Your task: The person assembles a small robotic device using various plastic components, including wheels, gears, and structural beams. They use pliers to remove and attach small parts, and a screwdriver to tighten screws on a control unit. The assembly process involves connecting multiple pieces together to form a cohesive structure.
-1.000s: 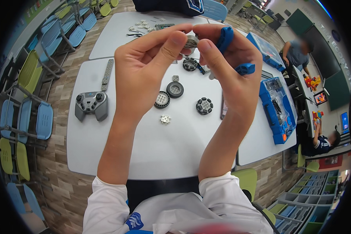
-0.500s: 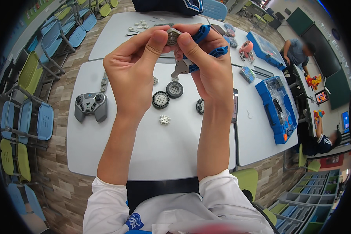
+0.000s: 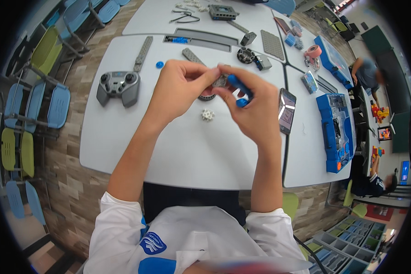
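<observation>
My left hand (image 3: 176, 89) is closed, its thumb and fingers pinching a small grey plastic building part (image 3: 220, 81). Against the other side of that part press the fingertips of my right hand (image 3: 259, 107). Curled in my right hand are blue-handled pliers (image 3: 240, 90); their head is hidden by the hand. Both hands are raised over the white table (image 3: 187, 146). Beneath them a wheel (image 3: 208, 97) is mostly covered. A white connector block (image 3: 208, 114) lies just nearer to me.
A grey game controller (image 3: 118, 86) lies left, near a long grey beam (image 3: 143, 52) and a small blue disc (image 3: 160, 65). A phone (image 3: 285, 111) rests right of my hands. Beyond are a spoked wheel (image 3: 246, 55) and grey modules. An open blue case (image 3: 335, 132) sits far right.
My hands have come down and nearer to me, still together on the grey part. The pliers' grey head, visible before, is now hidden. The view has shifted, showing more of the table's far side.
</observation>
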Motion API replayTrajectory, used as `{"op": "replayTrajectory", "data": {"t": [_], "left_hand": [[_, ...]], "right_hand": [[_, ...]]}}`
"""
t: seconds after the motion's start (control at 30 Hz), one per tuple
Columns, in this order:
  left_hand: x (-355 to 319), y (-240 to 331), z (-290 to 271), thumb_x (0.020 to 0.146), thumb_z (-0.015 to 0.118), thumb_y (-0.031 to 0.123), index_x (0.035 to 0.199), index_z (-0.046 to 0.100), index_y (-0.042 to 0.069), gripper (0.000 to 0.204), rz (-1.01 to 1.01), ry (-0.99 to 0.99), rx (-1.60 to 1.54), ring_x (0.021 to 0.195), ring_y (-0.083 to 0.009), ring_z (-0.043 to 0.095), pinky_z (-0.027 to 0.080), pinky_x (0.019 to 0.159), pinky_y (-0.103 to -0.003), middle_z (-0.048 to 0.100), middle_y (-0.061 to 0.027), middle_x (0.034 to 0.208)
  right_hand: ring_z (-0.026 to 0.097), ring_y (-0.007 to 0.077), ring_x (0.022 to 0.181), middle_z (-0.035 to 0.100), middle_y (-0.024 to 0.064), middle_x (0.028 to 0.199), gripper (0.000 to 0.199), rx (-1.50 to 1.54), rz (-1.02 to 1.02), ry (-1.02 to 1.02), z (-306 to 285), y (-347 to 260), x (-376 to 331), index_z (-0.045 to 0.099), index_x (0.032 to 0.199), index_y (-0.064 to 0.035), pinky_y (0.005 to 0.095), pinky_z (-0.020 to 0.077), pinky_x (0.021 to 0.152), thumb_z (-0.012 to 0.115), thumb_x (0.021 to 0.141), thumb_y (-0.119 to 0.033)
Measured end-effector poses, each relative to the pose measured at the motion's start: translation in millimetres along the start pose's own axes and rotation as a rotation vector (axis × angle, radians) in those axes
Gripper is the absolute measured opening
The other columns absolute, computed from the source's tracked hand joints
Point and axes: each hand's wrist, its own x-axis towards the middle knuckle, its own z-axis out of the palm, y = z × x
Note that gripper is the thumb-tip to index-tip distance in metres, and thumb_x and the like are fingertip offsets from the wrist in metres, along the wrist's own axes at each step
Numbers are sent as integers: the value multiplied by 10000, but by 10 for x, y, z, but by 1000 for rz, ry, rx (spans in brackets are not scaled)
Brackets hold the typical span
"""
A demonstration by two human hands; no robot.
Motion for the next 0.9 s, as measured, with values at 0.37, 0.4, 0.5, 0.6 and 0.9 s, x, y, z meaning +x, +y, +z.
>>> {"op": "replayTrajectory", "data": {"t": [0.37, 0.4, 0.5, 0.6, 0.9], "left_hand": [[-802, -894, -182, 992, 718, 23, 1174, 755, -94, 220, -282, 29, 103, 926, -153, 764, 624, 872, -289, 794, -134, 1014], [-820, -904, -193, 991, 718, 24, 1179, 755, -94, 224, -263, 28, 104, 923, -153, 765, 625, 862, -287, 795, -137, 1016], [-842, -903, -192, 991, 718, 27, 1179, 757, -92, 226, -274, 55, 154, 907, -156, 768, 629, 831, -283, 796, -145, 1014], [-872, -893, -157, 977, 725, 42, 1126, 775, -82, 200, -288, 116, 215, 833, -157, 770, 624, 773, -282, 799, -143, 942], [-943, -950, -156, 937, 749, 95, 1047, 804, -62, 200, -242, 169, 180, 732, -144, 763, 607, 706, -280, 801, -122, 811]], "right_hand": [[759, 307, 808, 770, 178, 950, 325, -141, 150, -364, 579, 366, -633, 745, 1046, 15, 383, 588, 739, 903, 779, -82], [758, 311, 805, 771, 179, 949, 325, -129, 163, -377, 593, 367, -638, 746, 1045, 13, 384, 588, 742, 904, 779, -87], [754, 325, 792, 771, 187, 944, 311, -69, 188, -378, 620, 367, -640, 749, 1039, 16, 382, 586, 741, 898, 787, -89], [747, 331, 780, 765, 190, 930, 277, -106, 149, -373, 659, 355, -658, 749, 1029, 24, 380, 580, 729, 879, 806, -75], [708, 357, 732, 740, 213, 881, 209, -113, 116, -390, 703, 353, -665, 745, 1002, 37, 387, 551, 693, 834, 824, -28]]}}
